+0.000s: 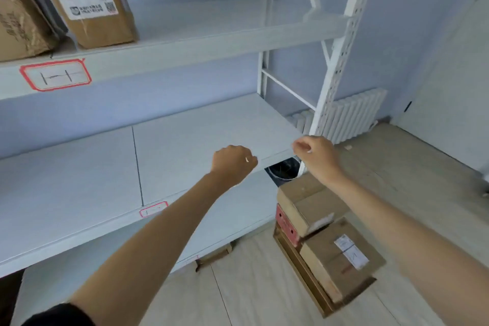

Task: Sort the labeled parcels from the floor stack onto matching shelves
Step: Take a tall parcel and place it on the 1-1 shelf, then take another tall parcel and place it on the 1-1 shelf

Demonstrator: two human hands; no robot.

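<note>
Hands first: my left hand point(232, 164) is curled into a loose fist over the front edge of the middle shelf point(185, 140), holding nothing. My right hand point(317, 156) is likewise curled, fingers bent inward, past the right end of that shelf and above the floor stack point(325, 235); it grips no parcel. Whether something small is pinched in its fingertips I cannot tell.

Floor stack stands below and right of the middle shelf: several brown cartons, with a red box point(287, 225) between them. The lower front carton point(341, 259) carries a white label. Above the middle shelf, the upper shelf point(211, 42) holds two brown parcels point(92, 2) at its left end. A red-bordered tag point(55, 74) sits on its front edge beneath them, and a smaller tag point(153, 209) on the middle shelf's edge.
</note>
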